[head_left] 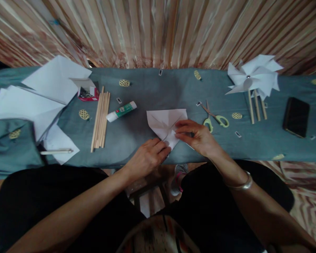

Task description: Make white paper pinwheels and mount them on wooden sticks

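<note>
White paper (160,123): part-folded, stickless | left hand (147,155), right hand (198,136): gripping it | right of paper: finished pinwheels (262,75) | left: bare dowels (101,119)

Only one cam here, worn on the head, facing forward and steeply down. Pretty close-up too: dark-clad legs (200,196) fill the bottom, left hand (149,154) and right hand (197,135) sit around mid-view, the table (129,140) stretches across, curtain (158,35) up top.
</note>
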Available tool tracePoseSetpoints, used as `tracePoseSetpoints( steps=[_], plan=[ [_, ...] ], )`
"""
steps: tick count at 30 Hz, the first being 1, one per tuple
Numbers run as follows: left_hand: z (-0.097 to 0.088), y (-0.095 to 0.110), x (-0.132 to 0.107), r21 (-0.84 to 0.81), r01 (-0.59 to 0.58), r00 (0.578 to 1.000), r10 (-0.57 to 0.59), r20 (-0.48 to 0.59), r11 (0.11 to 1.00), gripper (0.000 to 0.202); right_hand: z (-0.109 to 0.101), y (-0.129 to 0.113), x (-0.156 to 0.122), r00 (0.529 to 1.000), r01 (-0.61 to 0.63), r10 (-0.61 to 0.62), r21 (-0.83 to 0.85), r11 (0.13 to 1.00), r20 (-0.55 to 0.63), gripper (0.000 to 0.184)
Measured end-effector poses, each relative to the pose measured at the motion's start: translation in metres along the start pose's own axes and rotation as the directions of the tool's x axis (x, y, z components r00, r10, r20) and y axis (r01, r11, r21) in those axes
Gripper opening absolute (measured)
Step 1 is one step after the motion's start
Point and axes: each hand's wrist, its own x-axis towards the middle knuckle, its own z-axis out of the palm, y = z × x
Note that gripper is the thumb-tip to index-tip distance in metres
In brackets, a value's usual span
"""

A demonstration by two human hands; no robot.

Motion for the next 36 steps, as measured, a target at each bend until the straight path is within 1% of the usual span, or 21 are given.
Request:
tracePoseSetpoints(
  steps=[3, 6, 11, 21, 31, 36],
  plan=[
    [0.000, 0.000, 0.000, 0.003, -0.002, 1.000, 0.002, 0.014, 1.000, 0.021, 0.003, -0.001, 0.000, 0.999, 0.021, -0.024, -0.101, 0.995, -0.025, 0.006],
    [0.000, 0.000, 0.000, 0.001, -0.003, 1.000, 0.003, 0.004, 1.000, 0.021, 0.004, -0.003, 0.001, 0.998, 0.043, -0.052, -0.183, 0.982, -0.042, 0.006],
    [0.001, -0.001, 0.000, 0.013, -0.008, 1.000, 0.008, 0.001, 1.000, 0.021, 0.006, -0.006, 0.002, 0.997, 0.049, -0.064, -0.268, 0.962, -0.048, 0.008],
    [0.001, 0.000, 0.000, 0.018, -0.009, 1.000, 0.009, -0.007, 1.000, 0.019, 0.009, -0.010, 0.004, 0.998, 0.030, -0.047, -0.296, 0.955, -0.052, 0.009],
    [-0.001, 0.000, 0.001, 0.029, -0.009, 1.000, 0.009, -0.006, 1.000, 0.018, 0.011, -0.011, 0.005, 0.995, 0.055, -0.082, -0.351, 0.935, -0.060, 0.011],
    [0.000, 0.000, 0.000, 0.027, -0.001, 1.000, 0.000, 0.006, 1.000, 0.020, 0.012, -0.011, 0.004, 0.994, 0.058, -0.085, -0.351, 0.935, -0.064, 0.011]
  ],
)
